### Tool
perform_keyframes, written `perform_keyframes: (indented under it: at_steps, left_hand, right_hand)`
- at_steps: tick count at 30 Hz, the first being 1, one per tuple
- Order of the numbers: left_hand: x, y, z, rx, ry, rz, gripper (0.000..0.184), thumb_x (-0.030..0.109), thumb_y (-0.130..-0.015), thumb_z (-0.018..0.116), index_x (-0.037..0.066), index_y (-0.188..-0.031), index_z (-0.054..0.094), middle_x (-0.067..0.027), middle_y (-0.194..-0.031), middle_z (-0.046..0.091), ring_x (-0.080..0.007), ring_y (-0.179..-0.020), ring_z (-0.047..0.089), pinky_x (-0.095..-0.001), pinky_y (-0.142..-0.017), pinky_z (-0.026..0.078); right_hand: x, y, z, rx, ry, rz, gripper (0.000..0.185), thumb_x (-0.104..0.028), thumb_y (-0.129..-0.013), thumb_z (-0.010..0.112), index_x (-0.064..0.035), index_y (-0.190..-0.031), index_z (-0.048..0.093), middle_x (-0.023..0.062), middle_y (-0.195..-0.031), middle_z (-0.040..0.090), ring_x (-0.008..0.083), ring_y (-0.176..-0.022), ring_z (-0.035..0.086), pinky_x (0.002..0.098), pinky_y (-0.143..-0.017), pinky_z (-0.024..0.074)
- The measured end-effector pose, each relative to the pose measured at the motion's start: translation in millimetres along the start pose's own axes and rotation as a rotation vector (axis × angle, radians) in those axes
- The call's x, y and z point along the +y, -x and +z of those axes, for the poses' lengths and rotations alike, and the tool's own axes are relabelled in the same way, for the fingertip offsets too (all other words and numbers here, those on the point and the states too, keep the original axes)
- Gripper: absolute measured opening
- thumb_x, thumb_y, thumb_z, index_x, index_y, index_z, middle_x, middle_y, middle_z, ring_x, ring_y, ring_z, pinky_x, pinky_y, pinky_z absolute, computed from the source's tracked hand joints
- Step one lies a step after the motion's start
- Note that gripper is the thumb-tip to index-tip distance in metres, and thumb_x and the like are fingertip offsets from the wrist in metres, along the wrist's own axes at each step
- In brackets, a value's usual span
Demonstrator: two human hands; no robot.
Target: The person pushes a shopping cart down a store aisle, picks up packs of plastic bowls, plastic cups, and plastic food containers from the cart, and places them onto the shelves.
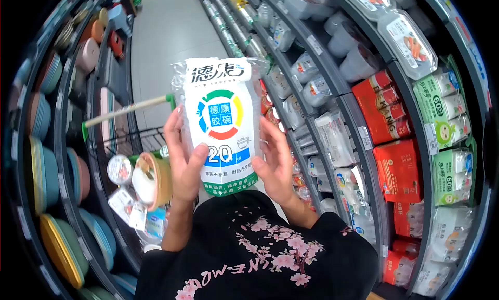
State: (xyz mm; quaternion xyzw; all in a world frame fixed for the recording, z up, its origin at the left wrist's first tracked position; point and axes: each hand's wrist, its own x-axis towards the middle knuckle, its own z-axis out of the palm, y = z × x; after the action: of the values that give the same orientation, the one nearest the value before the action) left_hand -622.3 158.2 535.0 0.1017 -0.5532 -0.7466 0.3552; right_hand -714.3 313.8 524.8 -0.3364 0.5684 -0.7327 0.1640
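Both hands hold up a clear plastic pack of disposable bowls (pixel 228 100), upright in front of my chest. Its white label has a coloured ring, the number 20 and a small bowl drawing, with a green band at the bottom. My left hand (pixel 186 154) grips the left side, its thumb lying across the front beside the number. On the opposite side my right hand (pixel 273 159) is closed round the edge, thumb at the lower right front. The fingertips behind the pack are hidden.
A shopping cart with a green handle (pixel 127 110) stands at my left, carrying tubs and packets. Shelves on the right hold red packs (pixel 399 170), green packs (pixel 452 178) and plastic containers (pixel 408 42). Left shelves hold coloured plates (pixel 62 250). A tiled aisle floor (pixel 166 35) runs ahead.
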Motion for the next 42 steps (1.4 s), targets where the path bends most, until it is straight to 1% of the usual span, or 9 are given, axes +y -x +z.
perform_keyframes:
  at_steps: [4, 8, 12, 19, 28, 31, 37, 39, 42]
  left_hand:
    - [-18, -40, 38, -0.197, 0.007, -0.022, 0.078, 0.023, -0.089, 0.065, 0.002, -0.150, 0.021, -0.0205, -0.138, 0.041, -0.0264, -0.128, 0.044, -0.0386, -0.109, 0.034]
    - [-48, -68, 66, -0.342, -0.022, -0.122, 0.078, 0.018, -0.088, 0.067, 0.003, -0.150, 0.021, -0.0149, -0.122, 0.047, -0.0206, -0.112, 0.053, -0.0329, -0.095, 0.043]
    - [-69, -90, 82, -0.409, -0.006, -0.198, 0.065, 0.017, -0.090, 0.068, 0.002, -0.140, 0.030, -0.0157, -0.120, 0.049, -0.0207, -0.110, 0.054, -0.0329, -0.094, 0.045]
    - [-115, -160, 72, -0.442, -0.061, -0.475, 0.052, 0.016, -0.092, 0.066, 0.002, -0.132, 0.037, -0.0149, -0.120, 0.051, -0.0188, -0.109, 0.056, -0.0319, -0.091, 0.048]
    - [-180, -312, 42, -0.584, -0.137, -0.703, 0.067, 0.022, -0.084, 0.078, -0.001, -0.135, 0.040, -0.0210, -0.127, 0.055, -0.0254, -0.117, 0.056, -0.0364, -0.089, 0.052]
    - [-211, -353, 30, -0.614, -0.262, -0.652, 0.072, 0.025, -0.081, 0.081, -0.001, -0.135, 0.042, -0.0215, -0.129, 0.051, -0.0282, -0.118, 0.054, -0.0377, -0.090, 0.052]
    - [-245, -408, 41, -0.706, -0.280, -0.662, 0.074, 0.026, -0.074, 0.086, 0.007, -0.134, 0.046, -0.0150, -0.115, 0.053, -0.0278, -0.110, 0.055, -0.0376, -0.086, 0.051]
    - [-258, -420, 47, -0.770, -0.384, -0.535, 0.075, 0.025, -0.071, 0.087, 0.007, -0.133, 0.047, -0.0147, -0.116, 0.053, -0.0268, -0.108, 0.056, -0.0380, -0.086, 0.051]
    - [-283, -436, 53, -0.847, -0.489, -0.533, 0.086, 0.025, -0.067, 0.089, 0.008, -0.139, 0.045, -0.0138, -0.116, 0.055, -0.0250, -0.104, 0.057, -0.0371, -0.086, 0.050]
  right_hand:
    - [0, -11, -35, 0.173, 0.051, -0.053, 0.068, -0.013, -0.087, 0.067, 0.0025, -0.145, 0.036, 0.0145, -0.143, 0.040, 0.0216, -0.130, 0.043, 0.0359, -0.105, 0.0375]
    - [2, -9, -68, 0.346, 0.159, -0.087, 0.067, -0.014, -0.086, 0.068, 0.0022, -0.144, 0.038, 0.0153, -0.143, 0.040, 0.0234, -0.130, 0.044, 0.0373, -0.104, 0.0381]
    - [12, -15, -81, 0.482, 0.189, -0.059, 0.066, -0.014, -0.086, 0.069, 0.0015, -0.143, 0.039, 0.0153, -0.141, 0.042, 0.0240, -0.128, 0.045, 0.0380, -0.103, 0.0394]
    - [60, -68, -104, 0.479, 0.270, 0.081, 0.065, -0.013, -0.086, 0.071, -0.0012, -0.143, 0.041, 0.0143, -0.138, 0.045, 0.0218, -0.121, 0.050, 0.0369, -0.097, 0.0445]
    - [137, -201, -114, 0.498, 0.249, 0.266, 0.075, -0.016, -0.084, 0.076, -0.0020, -0.146, 0.034, 0.0169, -0.130, 0.051, 0.0219, -0.109, 0.056, 0.0349, -0.088, 0.0505]
    - [161, -236, -119, 0.541, 0.253, 0.314, 0.075, -0.016, -0.085, 0.075, -0.0019, -0.146, 0.034, 0.0172, -0.128, 0.052, 0.0235, -0.111, 0.057, 0.0356, -0.088, 0.0504]
    - [191, -277, -131, 0.661, 0.275, 0.406, 0.081, -0.021, -0.085, 0.077, 0.0041, -0.146, 0.031, 0.0190, -0.129, 0.052, 0.0259, -0.114, 0.057, 0.0363, -0.090, 0.0498]
    - [200, -284, -138, 0.696, 0.230, 0.435, 0.083, -0.023, -0.084, 0.078, 0.0050, -0.146, 0.030, 0.0198, -0.131, 0.051, 0.0271, -0.116, 0.056, 0.0372, -0.091, 0.0497]
    - [211, -296, -151, 0.710, 0.154, 0.518, 0.076, -0.016, -0.088, 0.073, 0.0024, -0.148, 0.029, 0.0168, -0.134, 0.051, 0.0238, -0.114, 0.058, 0.0363, -0.096, 0.0471]
